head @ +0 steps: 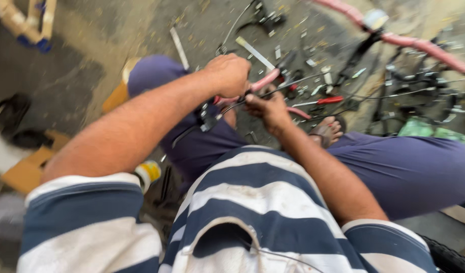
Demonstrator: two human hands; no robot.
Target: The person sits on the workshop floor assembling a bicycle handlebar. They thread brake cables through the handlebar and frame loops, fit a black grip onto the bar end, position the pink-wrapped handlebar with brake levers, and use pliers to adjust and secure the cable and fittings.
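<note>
Left hand closed in a fist over the pink grip, fingers wrapped tight around it. Right hand just below, fingers pinched together on the thin cable where it meets the grip. Grip held above the lap, between both hands, tilted up to the right. Red-handled tool lying on the floor beyond, among scattered metal parts.

Concrete floor, littered with small metal parts. Red-handled tool lying flat. Flat metal strip near a knee. Pink bicycle frame, upper right. Cardboard piece, left. Black sandal, left edge. Yellow-topped can beside thigh.
</note>
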